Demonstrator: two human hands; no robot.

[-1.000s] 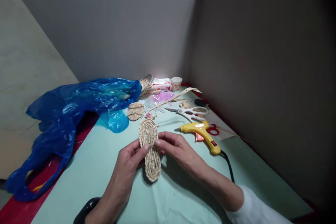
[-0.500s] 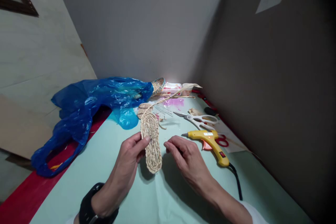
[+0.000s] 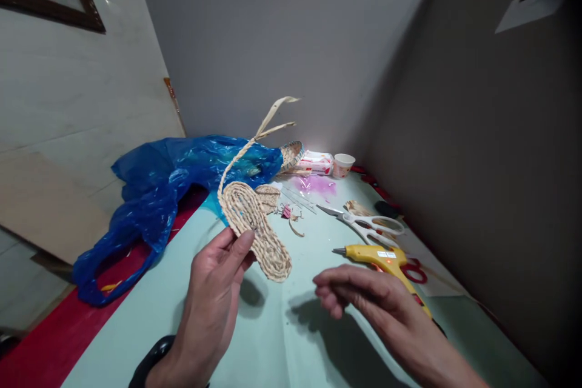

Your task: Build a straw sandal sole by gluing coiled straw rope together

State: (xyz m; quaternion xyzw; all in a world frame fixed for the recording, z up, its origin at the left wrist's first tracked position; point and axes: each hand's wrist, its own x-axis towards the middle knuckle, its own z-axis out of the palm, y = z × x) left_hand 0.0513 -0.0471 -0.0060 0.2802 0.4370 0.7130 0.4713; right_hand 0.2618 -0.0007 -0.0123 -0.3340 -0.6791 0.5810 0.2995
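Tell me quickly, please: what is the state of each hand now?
Left hand: closed, holding the coiled braided piece.
Right hand: loosely open, with nothing visible in its grip.

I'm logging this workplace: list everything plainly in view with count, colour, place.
braided oblong piece: 1, straw, centre, held
loose braid: 1, straw, its upper end
striped woven piece: 1, straw, just behind
plastic bag: 1, blue, left
basket-like piece: 1, straw, bag's right end
packet: 1, pink and white, back
cup: 1, white, beside packet
shiny patch: 1, pink, before packet
scissors: 1, white-handled, right of centre
glue gun: 1, yellow, before scissors
ring handle: 1, red, beside glue gun
table cover: 1, pale green, below
cloth: 1, red, lower left
framed picture: 1, brown, upper left
wall plate: 1, white, upper right
wristband: 1, black, left wrist
left hand: 1, bare, centre
right hand: 1, bare, lower right
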